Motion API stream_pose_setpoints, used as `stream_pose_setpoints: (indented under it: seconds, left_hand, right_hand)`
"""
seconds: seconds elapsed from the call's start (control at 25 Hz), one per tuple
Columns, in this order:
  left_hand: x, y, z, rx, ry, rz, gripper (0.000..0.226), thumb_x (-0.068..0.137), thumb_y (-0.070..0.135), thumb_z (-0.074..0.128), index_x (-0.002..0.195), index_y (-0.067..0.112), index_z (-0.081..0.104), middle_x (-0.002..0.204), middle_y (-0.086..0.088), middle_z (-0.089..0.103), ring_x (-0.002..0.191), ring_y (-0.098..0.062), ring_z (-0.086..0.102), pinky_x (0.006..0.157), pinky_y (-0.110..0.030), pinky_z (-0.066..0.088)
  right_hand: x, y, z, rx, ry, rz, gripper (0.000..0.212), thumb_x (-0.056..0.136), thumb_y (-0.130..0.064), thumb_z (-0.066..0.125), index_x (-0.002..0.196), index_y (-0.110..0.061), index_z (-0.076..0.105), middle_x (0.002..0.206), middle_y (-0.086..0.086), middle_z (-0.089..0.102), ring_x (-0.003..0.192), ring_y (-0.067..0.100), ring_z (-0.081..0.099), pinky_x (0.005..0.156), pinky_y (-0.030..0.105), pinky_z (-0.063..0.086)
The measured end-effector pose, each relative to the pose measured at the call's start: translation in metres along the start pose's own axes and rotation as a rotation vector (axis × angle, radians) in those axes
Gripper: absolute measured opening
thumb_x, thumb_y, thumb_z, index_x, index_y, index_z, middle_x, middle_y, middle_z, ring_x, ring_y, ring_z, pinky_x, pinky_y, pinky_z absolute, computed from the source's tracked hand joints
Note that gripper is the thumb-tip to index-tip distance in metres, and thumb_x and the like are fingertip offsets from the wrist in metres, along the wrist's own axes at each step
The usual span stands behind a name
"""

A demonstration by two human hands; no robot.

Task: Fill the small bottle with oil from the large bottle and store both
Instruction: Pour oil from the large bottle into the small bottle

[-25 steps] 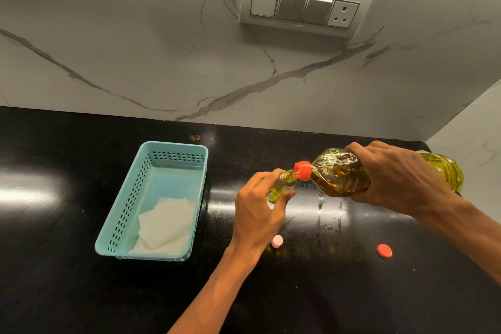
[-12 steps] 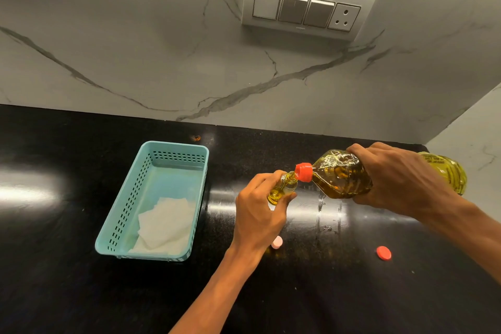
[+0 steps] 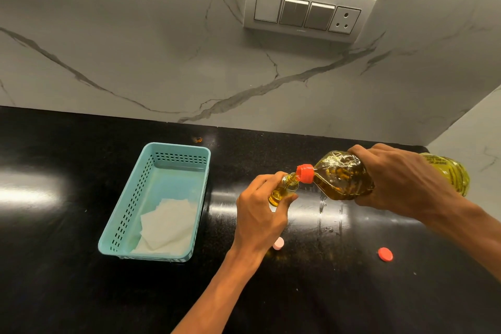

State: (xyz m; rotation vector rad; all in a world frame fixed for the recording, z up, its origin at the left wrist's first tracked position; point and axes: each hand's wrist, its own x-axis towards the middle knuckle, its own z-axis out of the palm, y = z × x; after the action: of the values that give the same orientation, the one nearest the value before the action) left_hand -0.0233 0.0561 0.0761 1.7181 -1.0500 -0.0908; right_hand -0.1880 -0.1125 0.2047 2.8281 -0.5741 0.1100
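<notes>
My right hand (image 3: 404, 180) grips the large oil bottle (image 3: 344, 176), tipped almost flat with its orange spout (image 3: 305, 173) against the mouth of the small bottle (image 3: 283, 190). My left hand (image 3: 260, 214) holds that small clear bottle, which is tilted and shows yellow oil inside. Most of the small bottle's lower part is hidden by my fingers. A pink cap (image 3: 278, 243) lies on the black counter under my left hand. A red cap (image 3: 385, 254) lies further right.
A teal plastic basket (image 3: 123, 211) with white paper in it stands left of my hands on the black counter (image 3: 54, 279). The marble wall carries a switch panel (image 3: 307, 9). A second wall closes the corner at right. Wet streaks mark the counter below the bottles.
Both hands hold nearly the same pose. The large bottle's spout has stayed at the small bottle's mouth, with only a slight shift of the view.
</notes>
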Motion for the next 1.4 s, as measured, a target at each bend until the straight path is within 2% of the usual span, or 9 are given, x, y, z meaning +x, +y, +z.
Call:
stream_pose_setpoints:
  seconds: [0.28,1.4]
  left_hand:
    - [-0.0013,0.0009,-0.0020,0.008,0.002,0.003,0.041,0.081,0.029,0.083,0.119,0.018,0.070,0.108,0.002,0.071,0.094,0.001,0.059,0.082,0.001,0.044]
    - [-0.0042,0.0023,-0.0096,-0.005,-0.009,0.017,0.040,0.081,0.026,0.083,0.117,0.017,0.070,0.105,0.003,0.071,0.090,0.000,0.060,0.080,-0.001,0.046]
  right_hand:
    - [-0.0012,-0.0005,-0.0010,0.001,-0.003,0.005,0.092,0.035,-0.045,0.097,0.108,0.002,0.066,0.074,0.013,0.072,0.053,0.024,0.066,0.044,0.028,0.053]
    - [-0.0026,-0.0066,-0.0030,0.013,-0.043,0.008,0.090,0.037,-0.047,0.096,0.108,-0.003,0.065,0.075,0.009,0.071,0.055,0.021,0.066,0.045,0.025,0.052]
